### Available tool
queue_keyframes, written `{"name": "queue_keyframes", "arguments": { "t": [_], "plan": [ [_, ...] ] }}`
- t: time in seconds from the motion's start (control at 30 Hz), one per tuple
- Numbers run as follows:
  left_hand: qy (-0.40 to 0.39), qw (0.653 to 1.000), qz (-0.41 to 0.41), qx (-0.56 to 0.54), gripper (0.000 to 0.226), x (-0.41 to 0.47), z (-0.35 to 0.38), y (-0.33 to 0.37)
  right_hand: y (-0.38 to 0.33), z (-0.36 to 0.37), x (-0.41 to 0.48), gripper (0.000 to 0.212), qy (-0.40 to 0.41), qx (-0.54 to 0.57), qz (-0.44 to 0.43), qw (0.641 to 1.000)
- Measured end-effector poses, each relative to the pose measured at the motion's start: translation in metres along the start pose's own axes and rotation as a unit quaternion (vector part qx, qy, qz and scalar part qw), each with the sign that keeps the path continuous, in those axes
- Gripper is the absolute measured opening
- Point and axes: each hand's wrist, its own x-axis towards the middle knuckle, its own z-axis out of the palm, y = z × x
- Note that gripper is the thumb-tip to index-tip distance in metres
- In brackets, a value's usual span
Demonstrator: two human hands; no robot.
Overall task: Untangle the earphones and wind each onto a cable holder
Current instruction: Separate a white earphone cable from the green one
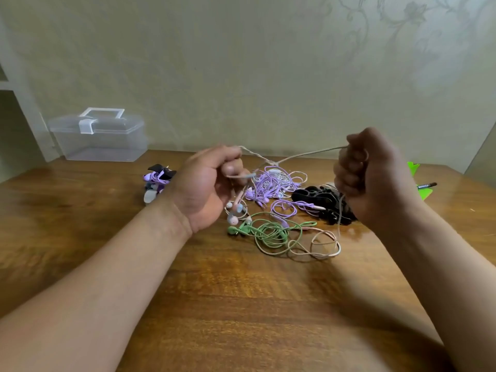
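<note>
While both my left hand [212, 183] and right hand [370, 178] were closed tight on the pale pink cable [303, 154], stretched above the tangle [273, 183] on the worktop [241, 304], I was mid-untangling, figuring next I'd need to tease that crossing loose.

Count: 2 hands, left hand [208, 183] and right hand [371, 178]. 1 clear plastic box [99, 138]. 1 wound purple earphone bundle [158, 181]. 1 green earphone set [268, 232]. 1 pile of black cable holders [316, 197], number unclear. Purple tangle [273, 183]: set count unreadable.
</note>
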Motion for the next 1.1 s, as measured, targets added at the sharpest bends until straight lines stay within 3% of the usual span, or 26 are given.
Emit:
{"name": "queue_keyframes", "arguments": {
  "t": [0.13,0.2,0.4,0.57,0.8,0.97,1.1],
  "plan": [
    [-0.021,0.982,0.079,0.172,0.012,-0.005,0.01,-0.008,-0.001,-0.001,-0.006,0.037,-0.103,-0.16,0.024,0.981],
    [-0.036,0.977,0.083,0.193,0.011,-0.008,0.014,-0.01,0.005,0.005,-0.011,0.034,-0.13,-0.214,0.013,0.968],
    [-0.043,0.975,0.064,0.208,0.006,-0.012,0.02,-0.01,0.015,0.022,-0.023,0.053,-0.213,-0.263,0.027,0.941],
    [-0.023,0.965,0.099,0.241,0.007,-0.01,0.018,-0.014,0.016,0.029,-0.028,0.075,-0.163,-0.334,-0.009,0.928],
    [-0.016,0.952,0.114,0.285,0.01,-0.004,0.013,-0.02,0.022,0.037,-0.037,0.044,-0.172,-0.368,-0.02,0.914],
    [0.0,0.945,0.11,0.307,0.008,-0.002,0.008,-0.018,0.017,0.024,-0.026,0.01,-0.171,-0.276,0.038,0.945],
    [0.015,0.967,0.099,0.235,0.009,-0.002,0.008,-0.013,0.016,0.013,-0.011,0.013,-0.079,-0.183,0.043,0.979]
  ]
}}
